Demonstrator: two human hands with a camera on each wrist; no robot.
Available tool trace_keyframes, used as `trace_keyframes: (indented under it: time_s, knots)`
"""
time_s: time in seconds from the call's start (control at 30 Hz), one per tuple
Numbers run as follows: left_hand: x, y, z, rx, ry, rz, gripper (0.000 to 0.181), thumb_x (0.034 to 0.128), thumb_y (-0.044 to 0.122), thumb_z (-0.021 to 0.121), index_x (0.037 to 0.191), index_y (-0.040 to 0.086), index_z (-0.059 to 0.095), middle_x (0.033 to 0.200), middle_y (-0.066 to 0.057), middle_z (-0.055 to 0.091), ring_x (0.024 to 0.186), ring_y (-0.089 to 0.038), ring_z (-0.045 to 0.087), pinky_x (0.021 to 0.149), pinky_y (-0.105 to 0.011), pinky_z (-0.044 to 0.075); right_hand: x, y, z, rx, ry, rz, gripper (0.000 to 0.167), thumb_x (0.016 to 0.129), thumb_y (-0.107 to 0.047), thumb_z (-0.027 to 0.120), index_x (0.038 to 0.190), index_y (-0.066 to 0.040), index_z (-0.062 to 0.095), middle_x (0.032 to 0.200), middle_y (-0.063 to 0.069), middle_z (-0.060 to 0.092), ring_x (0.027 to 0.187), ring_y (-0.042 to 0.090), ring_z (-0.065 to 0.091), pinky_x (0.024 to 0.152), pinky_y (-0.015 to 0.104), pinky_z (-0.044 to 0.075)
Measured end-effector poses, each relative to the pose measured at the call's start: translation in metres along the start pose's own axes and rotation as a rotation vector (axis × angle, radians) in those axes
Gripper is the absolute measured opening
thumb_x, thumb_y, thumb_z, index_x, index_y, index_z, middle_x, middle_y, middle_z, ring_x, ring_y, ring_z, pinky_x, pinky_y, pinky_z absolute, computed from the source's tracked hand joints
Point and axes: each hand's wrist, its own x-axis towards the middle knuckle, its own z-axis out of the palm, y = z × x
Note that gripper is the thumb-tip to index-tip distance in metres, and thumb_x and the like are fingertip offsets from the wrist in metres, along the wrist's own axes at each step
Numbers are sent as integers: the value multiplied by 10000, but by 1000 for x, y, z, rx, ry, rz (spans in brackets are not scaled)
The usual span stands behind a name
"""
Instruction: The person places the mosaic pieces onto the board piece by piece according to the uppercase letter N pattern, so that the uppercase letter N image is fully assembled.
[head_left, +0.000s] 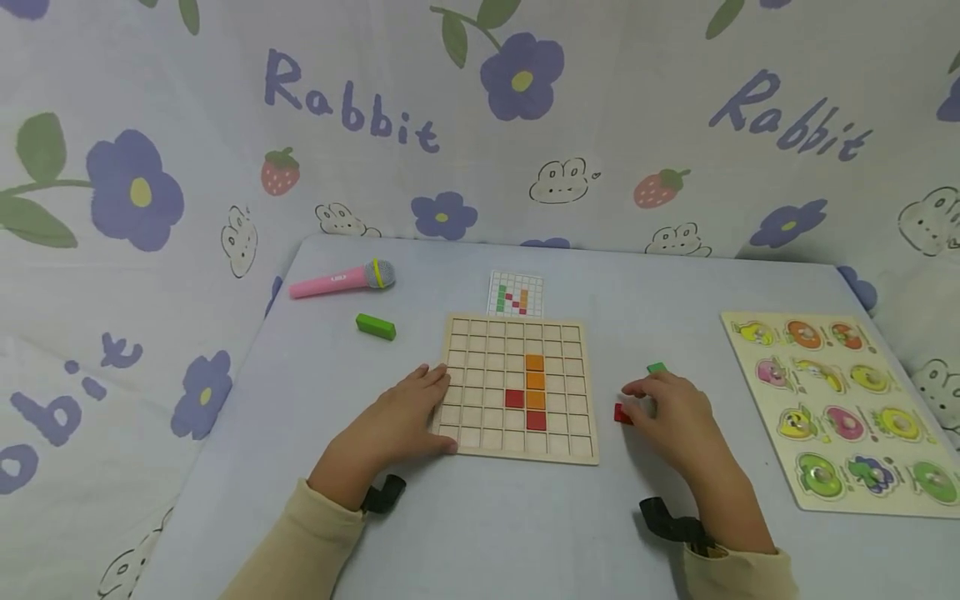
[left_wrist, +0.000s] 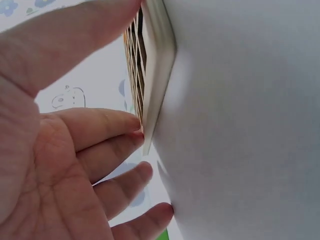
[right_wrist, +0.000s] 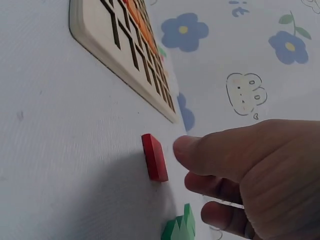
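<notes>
A wooden grid board (head_left: 480, 342) lies mid-table, holding three orange squares (head_left: 535, 381) in a column, with a red square below them and another red square (head_left: 514, 398) to their left. At the board's left edge rests my left hand (head_left: 397, 417), its thumb on the near corner and fingers extended; the left wrist view shows fingertips touching the rim. My right hand (head_left: 675, 417) hovers right of the board over a small red block (right_wrist: 155, 157). Its thumb and fingers are bent, apart from the block, and hold nothing. Green pieces (right_wrist: 180, 227) lie just beyond, partly hidden in the head view.
Behind the board lies a pattern card (head_left: 515, 293) with coloured squares. A pink toy microphone (head_left: 341, 280) and a green block (head_left: 375, 327) are at the left. At the right is a wooden fruit puzzle (head_left: 840, 408). A printed curtain (head_left: 622, 100) hangs behind the table.
</notes>
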Motion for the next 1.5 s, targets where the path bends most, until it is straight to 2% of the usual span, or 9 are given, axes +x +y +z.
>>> trace_keyframes:
  time_s: [0.1,0.27,0.5,0.63,0.73,0.97,1.1,1.33,1.5]
  knots:
    - [-1,-3,-1,-22,-17,-16,989,926,405,887,1690,33,380,1809,-77,284,1691,-356,223,1342,-584,290,-2,4,3,-26,-26,-2,237,950,-151,831,1158,-40,809,1247,204,745,1244,493,643,976,643,465]
    - [0,-4,-1,-24,-27,-21,992,928,414,883,1698,55,371,1812,-58,274,1692,-342,226,1353,-560,275,-3,8,9,-34,-35,-12,241,915,-143,869,1132,-54,815,1190,174,749,1150,441,675,897,584,454]
    - [1,-3,-1,-20,-28,-18,994,919,409,894,1689,40,383,1807,-73,288,1687,-358,236,1343,-578,289,-2,7,11,5,-43,16,215,927,-114,852,1121,-52,785,1200,178,741,1153,408,657,965,612,473]
    - [1,-4,-1,-20,-26,-20,996,917,405,896,1689,40,384,1806,-72,291,1686,-361,240,1344,-575,289,-3,6,10,54,-64,58,189,937,-121,857,1100,-97,763,1105,122,740,1004,317,618,838,471,524]
    - [1,-4,-1,-17,-25,-22,1000,917,412,896,1693,48,380,1807,-65,288,1687,-356,237,1345,-574,287,-3,5,9,87,-73,88,167,958,-121,840,1098,-115,749,1027,79,730,915,258,582,718,353,500]
    - [1,-3,-1,-16,-25,-22,1002,910,410,902,1689,47,388,1805,-67,295,1686,-356,243,1339,-577,298,-4,-2,6,134,-16,63,86,1017,-109,769,1096,-101,738,966,52,731,826,216,575,656,302,481]
    - [1,-4,-1,-14,-21,-19,995,912,406,901,1686,43,392,1802,-73,300,1684,-358,248,1341,-571,298,4,-23,9,168,-6,-3,83,1024,-113,760,1105,-105,748,1002,45,750,874,218,588,655,285,490]
    - [1,-6,-2,-19,-11,-18,998,908,403,906,1681,32,397,1801,-80,302,1683,-361,249,1340,-576,297,34,-82,30,189,-97,-84,106,1047,-143,741,1152,-141,756,1084,23,765,963,234,613,796,350,538]
    - [3,-5,0,-22,-19,-14,999,912,413,902,1686,42,392,1804,-71,294,1685,-356,246,1344,-571,290,57,-106,50,170,-105,-150,122,1046,-151,737,1165,-156,763,1058,0,769,896,210,613,811,367,551]
